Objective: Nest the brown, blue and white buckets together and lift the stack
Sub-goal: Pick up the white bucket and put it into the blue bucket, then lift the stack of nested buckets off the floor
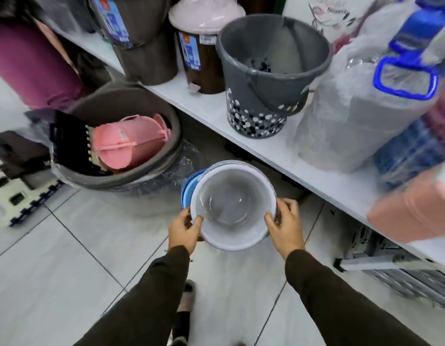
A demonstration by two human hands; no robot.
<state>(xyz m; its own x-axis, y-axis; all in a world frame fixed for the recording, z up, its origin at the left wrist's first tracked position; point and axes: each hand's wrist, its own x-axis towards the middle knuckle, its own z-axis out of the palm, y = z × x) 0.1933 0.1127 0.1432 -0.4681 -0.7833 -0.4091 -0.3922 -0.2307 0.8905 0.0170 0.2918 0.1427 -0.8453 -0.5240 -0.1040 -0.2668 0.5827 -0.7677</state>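
white bucket (pixel 233 204) nested in blue bucket (pixel 189 186), shelf (pixel 211 106) behind

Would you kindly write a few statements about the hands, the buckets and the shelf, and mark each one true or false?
1. Both hands grip the white bucket's rim. True: left hand, right hand.
2. The white bucket sits inside the blue bucket. True.
3. The white bucket holds pink tubs. False: it is empty.
4. The grey dotted bucket stands on the floor. False: it stands on the white shelf.
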